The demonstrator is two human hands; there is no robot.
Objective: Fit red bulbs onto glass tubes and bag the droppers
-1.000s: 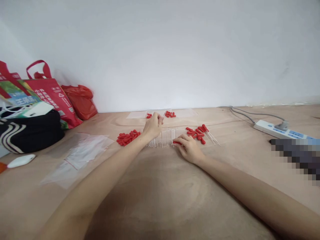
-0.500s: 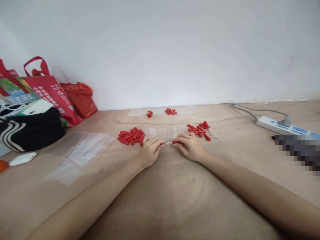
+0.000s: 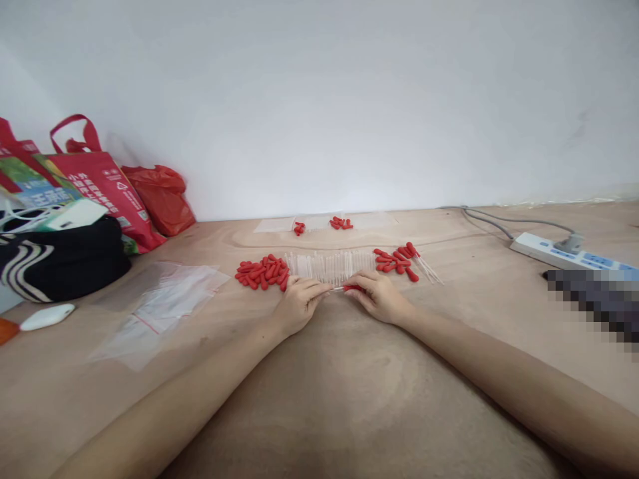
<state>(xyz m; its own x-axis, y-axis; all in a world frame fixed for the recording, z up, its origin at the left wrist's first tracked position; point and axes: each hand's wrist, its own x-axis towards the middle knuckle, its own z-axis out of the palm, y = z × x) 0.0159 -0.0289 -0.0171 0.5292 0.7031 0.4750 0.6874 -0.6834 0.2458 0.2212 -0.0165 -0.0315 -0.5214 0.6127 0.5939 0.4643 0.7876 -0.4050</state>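
Between my fingertips, near the middle of the table, lies a thin clear dropper tube (image 3: 338, 288). My left hand (image 3: 299, 303) pinches its left part. A red rubber dropper bulb (image 3: 352, 288) is pinched in my right hand (image 3: 378, 297), at the tube's right end; how far the tube sits inside it is hidden by the fingers. Just beyond both hands is a row of clear tubes (image 3: 327, 265). Loose red bulbs (image 3: 259, 271) are heaped left of that row. To its right lie more red bulbs (image 3: 397, 259), some with tubes (image 3: 428, 269) fitted.
Clear zip bags (image 3: 162, 303) lie at left, near a black striped pouch (image 3: 64, 256), a white object (image 3: 47, 317) and red bags (image 3: 107, 186). Bags with red bulbs (image 3: 341, 223) lie by the wall. A power strip (image 3: 564, 255) and a pixelated dark object (image 3: 594, 299) are at right.
The right hand has shifted slightly left with the red bulb, and the hands are a little closer together. Less of the tube and bulb shows between them.
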